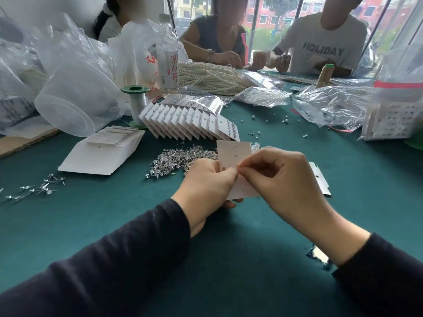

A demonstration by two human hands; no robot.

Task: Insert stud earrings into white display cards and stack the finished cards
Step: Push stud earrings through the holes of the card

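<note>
Seating a stud. The left hand [206, 181] grips the lower part of a white card [233, 154], its fingers curled round the card's left edge. The right hand [281, 177] has thumb and forefinger closed together on the card at mid-height, probably with a stud between them, though it is too small to make out. To do the step well, hold the card stiff, line the post up with a punched hole and push it straight through rather than at a slant, so the hole does not tear. The card stands between both hands, its free upper half projecting toward 12 o'clock. The loose studs [180, 160] lie on the counter [114, 213] at 11 o'clock from the left hand. The finished cards [190, 123] are fanned beyond them.
</note>
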